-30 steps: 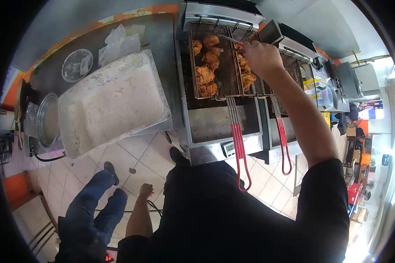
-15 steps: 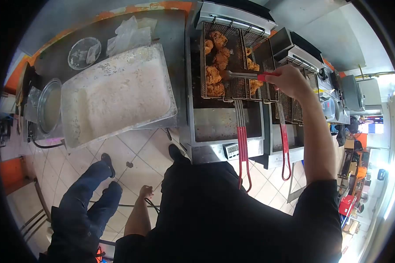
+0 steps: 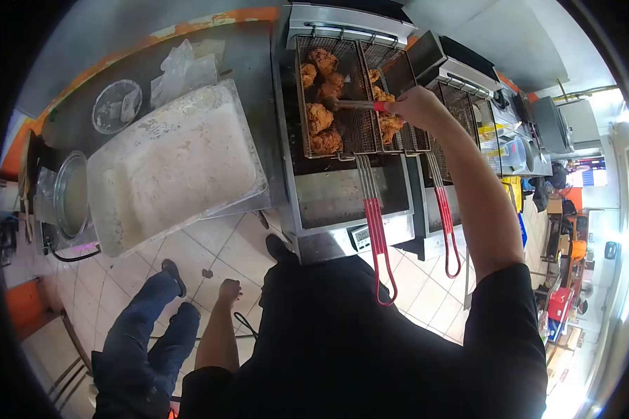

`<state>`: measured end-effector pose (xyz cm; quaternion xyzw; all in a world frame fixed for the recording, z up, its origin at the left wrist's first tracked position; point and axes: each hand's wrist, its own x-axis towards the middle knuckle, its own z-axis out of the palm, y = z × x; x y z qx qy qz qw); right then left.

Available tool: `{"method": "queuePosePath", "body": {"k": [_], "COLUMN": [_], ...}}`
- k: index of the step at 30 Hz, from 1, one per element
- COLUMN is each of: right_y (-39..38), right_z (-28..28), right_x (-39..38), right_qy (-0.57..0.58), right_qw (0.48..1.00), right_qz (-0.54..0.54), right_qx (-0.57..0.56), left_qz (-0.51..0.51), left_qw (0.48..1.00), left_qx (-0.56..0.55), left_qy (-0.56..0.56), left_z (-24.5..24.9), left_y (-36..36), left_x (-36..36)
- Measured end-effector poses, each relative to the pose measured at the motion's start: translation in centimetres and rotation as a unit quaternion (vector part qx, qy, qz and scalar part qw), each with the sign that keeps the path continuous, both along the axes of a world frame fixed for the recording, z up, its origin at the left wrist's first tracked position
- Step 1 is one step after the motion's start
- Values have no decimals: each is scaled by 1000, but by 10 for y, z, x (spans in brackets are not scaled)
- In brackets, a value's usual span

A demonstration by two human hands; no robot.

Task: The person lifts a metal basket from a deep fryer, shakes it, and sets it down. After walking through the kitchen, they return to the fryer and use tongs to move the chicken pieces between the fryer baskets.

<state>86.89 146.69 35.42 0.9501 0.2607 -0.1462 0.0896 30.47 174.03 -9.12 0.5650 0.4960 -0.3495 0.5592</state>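
My right hand (image 3: 416,110) is closed around the red grip of metal tongs (image 3: 356,105), reaching across the right fry basket (image 3: 391,66). The tongs' tips lie among browned pieces of fried chicken (image 3: 319,119) in the left fry basket (image 3: 349,59). More fried chicken (image 3: 390,128) sits in the right basket, partly under my hand and the tongs. Both wire baskets hang above the fryer, their long red handles (image 3: 376,234) pointing toward me. My left hand (image 3: 230,290) hangs low by my side over the tiled floor, fingers curled in with nothing showing in them.
A large tub of white flour (image 3: 175,153) stands on the steel counter at left, beside a round metal bowl (image 3: 72,195) and a clear round container (image 3: 117,106). A digital timer (image 3: 360,238) sits on the fryer front. Another person's legs (image 3: 143,314) are at lower left.
The view has shifted, so fryer and baskets appear further left. The tongs have moved slightly up along the chicken in the left basket, still in my right hand.
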Motion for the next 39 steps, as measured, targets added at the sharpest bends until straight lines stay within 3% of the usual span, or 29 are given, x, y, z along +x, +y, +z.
{"method": "queuePosePath", "body": {"k": [1, 3, 8, 12, 14, 15, 17, 20, 21, 23, 24, 26, 27, 29, 30, 32, 33, 35, 39], "right_y": [-2, -10, -27, -33, -37, -38, -33, -36, -36, -31, -27, -18, -12, -11, -9, -11, -12, -19, -50], "right_z": [3, 16, 52, 76, 91, 99, 115, 123, 118, 105, 96, 69, 52, 26, 19, 16, 21, 32, 46], "right_x": [-2, -9, -36, -58, -68, -74, -83, -88, -91, -92, -90, -83, -77, -62, -54, -46, -49, -57, -57], "right_qy": [0, 53, 50, 5, -12, -30, -34, -39, -54, -70, -54, -38, -37, -38, -37, -21, -19, -1, -3], "right_qw": [1000, 970, 972, 982, 976, 968, 967, 982, 984, 986, 987, 988, 990, 992, 990, 985, 985, 974, 968], "right_qz": [-2, -162, -137, -106, -100, -94, -108, -80, -68, -53, -70, -89, -78, -71, -69, -81, -78, -109, -103], "right_qx": [0, 173, 182, 153, 192, 230, 230, 169, 153, 138, 131, 123, 111, 100, 117, 151, 151, 198, 227], "left_qz": [12, 26, -39, 17, 16, 17, 63, -107, -107, 67, 67, 36, 33, -107, -110, 34, 38, 95, 53], "left_qw": [1000, 1000, 999, 999, 979, 979, 995, 987, 987, 991, 991, 999, 999, 994, 993, 999, 999, 993, 997], "left_qx": [3, 3, 9, -31, -201, -202, -55, -7, -6, -109, -108, 5, 6, -29, -28, 4, 3, 61, 47], "left_qy": [-2, -2, -19, 30, -7, -5, 52, -116, -118, 32, 32, 31, 32, -9, -10, 11, 12, -46, -7], "left_z": [-1, -8, -10, -40, -69, -65, -78, -146, -140, -96, -73, -27, -16, 0, 3, 11, 11, 10, -14], "left_y": [0, -2, -5, 0, 11, 6, -3, 14, 16, 15, 10, -1, 0, 3, 1, -4, -7, -13, -10], "left_x": [3, 3, -10, -39, -60, -61, -71, -110, -101, -66, -51, -23, -17, -6, 0, 8, 7, 0, -23]}}
